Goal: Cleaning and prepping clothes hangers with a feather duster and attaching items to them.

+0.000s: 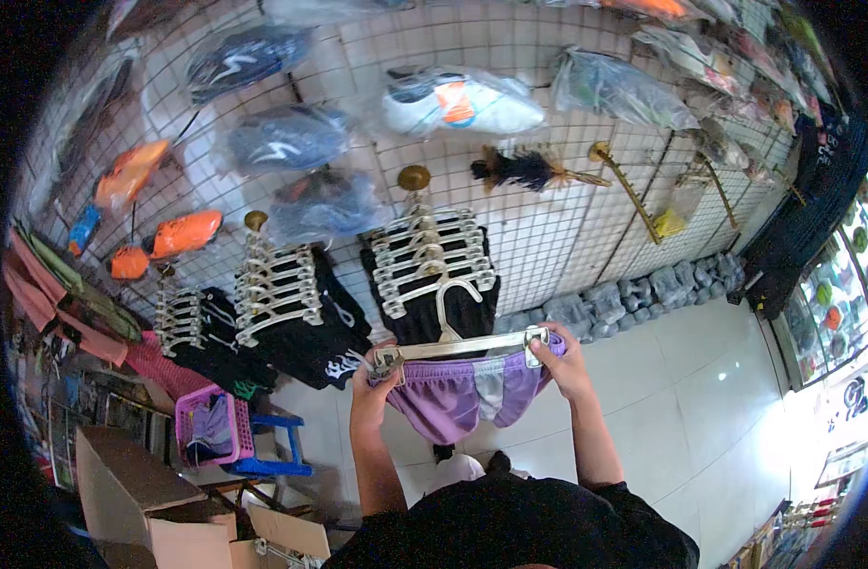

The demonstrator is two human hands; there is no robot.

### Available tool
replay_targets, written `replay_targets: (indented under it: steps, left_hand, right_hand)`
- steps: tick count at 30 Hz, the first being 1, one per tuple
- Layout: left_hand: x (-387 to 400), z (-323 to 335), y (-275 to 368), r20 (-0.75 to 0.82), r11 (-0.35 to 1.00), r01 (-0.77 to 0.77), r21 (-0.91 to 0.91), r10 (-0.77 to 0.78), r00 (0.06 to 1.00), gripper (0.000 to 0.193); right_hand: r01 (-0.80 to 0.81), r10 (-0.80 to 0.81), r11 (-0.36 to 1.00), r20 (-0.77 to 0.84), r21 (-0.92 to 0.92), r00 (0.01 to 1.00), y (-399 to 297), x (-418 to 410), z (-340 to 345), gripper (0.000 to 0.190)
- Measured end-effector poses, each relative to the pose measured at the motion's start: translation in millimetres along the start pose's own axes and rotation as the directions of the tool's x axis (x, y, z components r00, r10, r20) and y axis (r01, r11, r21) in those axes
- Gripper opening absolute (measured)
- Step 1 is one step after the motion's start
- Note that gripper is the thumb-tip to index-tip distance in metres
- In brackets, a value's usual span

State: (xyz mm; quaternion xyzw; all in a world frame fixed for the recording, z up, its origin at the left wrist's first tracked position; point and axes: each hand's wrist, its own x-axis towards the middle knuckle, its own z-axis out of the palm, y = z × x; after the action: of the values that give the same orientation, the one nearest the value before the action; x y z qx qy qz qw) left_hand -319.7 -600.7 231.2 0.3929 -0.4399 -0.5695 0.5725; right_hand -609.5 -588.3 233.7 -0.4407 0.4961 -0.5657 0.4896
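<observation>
A pair of purple shorts point(445, 398) with a pale grey panel hangs from a whitish plastic clip hanger point(462, 348) in front of me. My left hand point(371, 387) grips the hanger's left clip and the waistband corner there. At the other end, my right hand point(563, 361) holds the right clip, its thumb pressed on the clip. The hanger's hook points up, away from me. Just beyond it, black garments point(434, 323) hang on a stack of similar clip hangers point(434, 249).
Wire grid wall panels point(548, 171) carry bagged shoes point(462, 103), a feather duster point(519, 169) and a brass display arm point(626, 192). At left, a pink basket point(243, 427) with clothing sits on a blue stool point(292, 444), near cardboard boxes point(131, 476). Grey bundles point(640, 295) line the wall's foot.
</observation>
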Motion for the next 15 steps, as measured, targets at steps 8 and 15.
replay_targets:
  steps: [8, 15]
  left_hand:
    - [40.0, 51.0, -15.2, 0.118, 0.989, 0.024, 0.148, -0.042, 0.992, 0.040]
    - [71.5, 79.7, -30.4, 0.062, 0.991, 0.039, 0.126, -0.047, 0.997, 0.025]
  right_hand:
    - [0.081, -0.080, 0.997, -0.148, 0.006, 0.986, 5.4, 19.5, -49.5, 0.027]
    - [0.122, -0.114, 0.992, -0.189, 0.030, 0.975, -2.0, 59.9, -69.8, 0.028]
